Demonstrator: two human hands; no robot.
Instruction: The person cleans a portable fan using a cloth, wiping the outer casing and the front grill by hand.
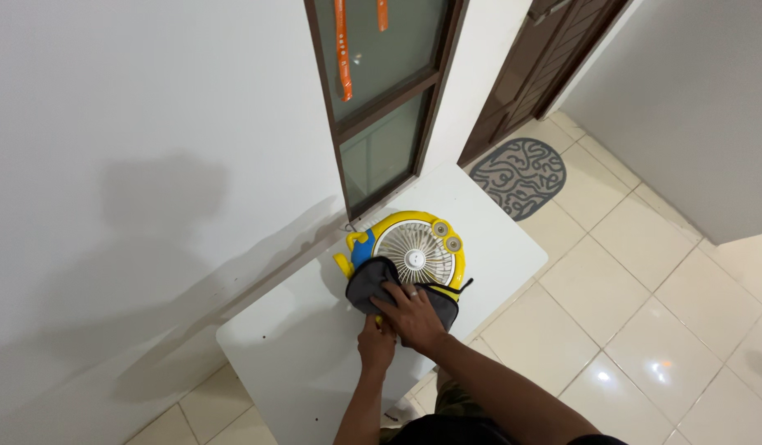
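A small yellow toy-shaped fan (414, 249) with a white grille lies on a white table (298, 354). A dark grey cloth (370, 286) is draped over its lower edge. My right hand (417, 317) presses down on the cloth, fingers spread, with a ring on one finger. My left hand (376, 340) sits just below and to the left, curled against the fan's base under the cloth; what it grips is hidden.
The table stands against a white wall below a dark-framed window (386, 107) with orange straps hanging behind the glass. A dark wooden door (533, 74) and a grey patterned mat (519, 175) lie to the right. Glossy cream floor tiles (644, 330) surround the table.
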